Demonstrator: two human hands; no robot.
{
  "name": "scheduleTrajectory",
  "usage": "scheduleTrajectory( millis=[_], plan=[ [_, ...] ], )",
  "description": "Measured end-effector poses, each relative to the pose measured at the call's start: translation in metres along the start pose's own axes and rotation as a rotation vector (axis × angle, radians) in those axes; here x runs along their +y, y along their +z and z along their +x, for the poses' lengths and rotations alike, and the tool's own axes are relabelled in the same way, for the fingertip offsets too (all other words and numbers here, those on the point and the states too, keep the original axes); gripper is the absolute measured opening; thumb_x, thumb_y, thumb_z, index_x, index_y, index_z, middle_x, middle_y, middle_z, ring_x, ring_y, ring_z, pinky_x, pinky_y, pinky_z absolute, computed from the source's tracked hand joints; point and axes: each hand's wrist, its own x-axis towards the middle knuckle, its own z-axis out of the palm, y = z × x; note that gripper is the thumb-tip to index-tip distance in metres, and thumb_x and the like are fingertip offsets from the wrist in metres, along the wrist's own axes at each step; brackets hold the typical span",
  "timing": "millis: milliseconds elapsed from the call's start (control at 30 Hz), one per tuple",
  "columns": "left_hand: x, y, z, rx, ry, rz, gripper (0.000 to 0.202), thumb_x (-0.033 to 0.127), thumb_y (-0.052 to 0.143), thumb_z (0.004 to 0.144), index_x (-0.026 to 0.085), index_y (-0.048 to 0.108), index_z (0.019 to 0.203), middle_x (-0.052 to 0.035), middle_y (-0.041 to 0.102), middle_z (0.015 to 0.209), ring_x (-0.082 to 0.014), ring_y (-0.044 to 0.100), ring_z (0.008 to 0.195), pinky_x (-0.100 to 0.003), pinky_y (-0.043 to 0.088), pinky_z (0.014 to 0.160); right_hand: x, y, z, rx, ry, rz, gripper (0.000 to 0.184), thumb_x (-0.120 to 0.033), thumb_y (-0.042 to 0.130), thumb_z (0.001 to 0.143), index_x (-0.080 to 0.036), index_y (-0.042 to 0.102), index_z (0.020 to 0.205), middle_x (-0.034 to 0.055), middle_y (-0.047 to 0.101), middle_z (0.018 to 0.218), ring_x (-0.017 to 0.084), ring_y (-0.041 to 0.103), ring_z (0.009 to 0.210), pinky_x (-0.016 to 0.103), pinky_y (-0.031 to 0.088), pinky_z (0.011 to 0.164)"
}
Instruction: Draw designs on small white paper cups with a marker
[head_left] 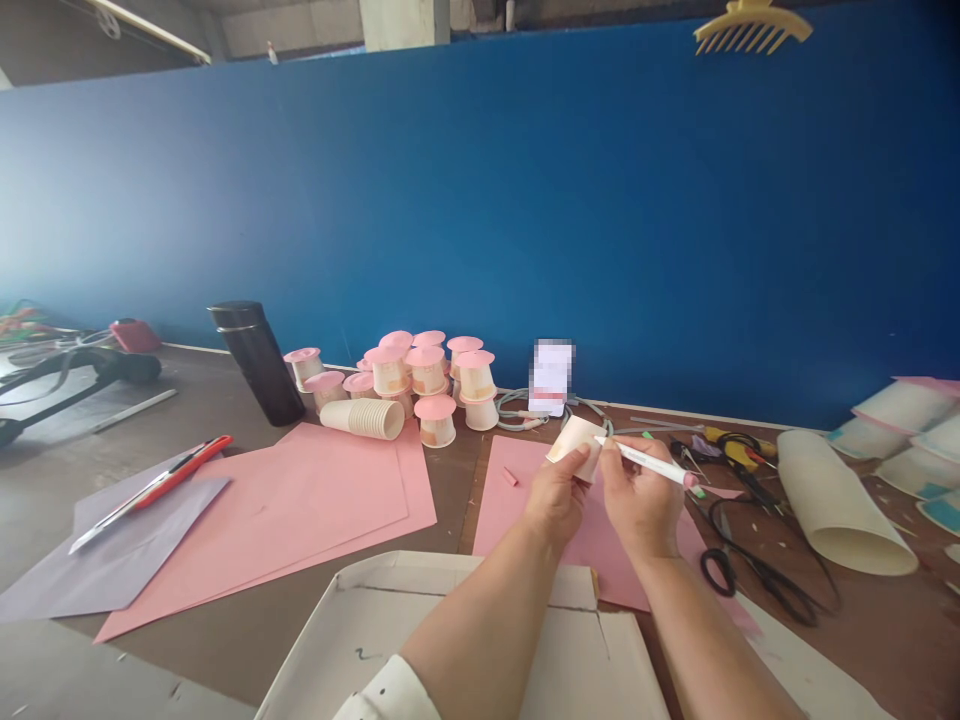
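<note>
My left hand [556, 500] is closed around a small white paper cup [576, 440], which is tilted over the pink paper. In my right hand [643, 505] is a white marker pen [651, 461] with a pink end, its tip at the side of the cup. Whether the tip touches the cup I cannot tell. A small pink marker cap [511, 477] lies on the pink sheet [499, 515] to the left of my hands.
Pink-topped paper cups [427, 370], a stack of cups [362, 418] and a black flask [257, 362] stand behind. A utility knife [154, 490] lies left. Right are scissors [720, 570], a cable and a paper tube [844, 505]. Cardboard [390, 625] sits in front.
</note>
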Motion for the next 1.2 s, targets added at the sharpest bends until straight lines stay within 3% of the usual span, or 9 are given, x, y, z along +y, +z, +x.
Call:
scheduleTrajectory(
  millis=[633, 1200],
  plan=[
    [0.0021, 0.0001, 0.0003, 0.01, -0.022, -0.026, 0.039, 0.019, 0.072, 0.067, 0.01, 0.065, 0.104, -0.0124, 0.068, 0.107, -0.0223, 0.062, 0.104, -0.028, 0.045, 0.095, -0.0013, 0.0006, 0.0001, 0.009, 0.022, -0.008, 0.019, -0.036, 0.058, 0.077, -0.017, 0.057, 0.079, 0.0031, 0.061, 0.069, 0.014, 0.057, 0.06, 0.025, 0.043, 0.056],
    [0.0044, 0.002, 0.0004, 0.073, -0.07, -0.049, 0.031, 0.017, 0.072, 0.067, 0.009, 0.066, 0.097, -0.0125, 0.069, 0.103, -0.0208, 0.064, 0.097, -0.025, 0.05, 0.087, -0.0019, -0.0002, 0.0001, 0.005, 0.027, -0.012, 0.022, -0.039, 0.057, 0.077, -0.017, 0.058, 0.08, 0.0035, 0.061, 0.068, 0.015, 0.057, 0.059, 0.026, 0.044, 0.056]
  ],
)
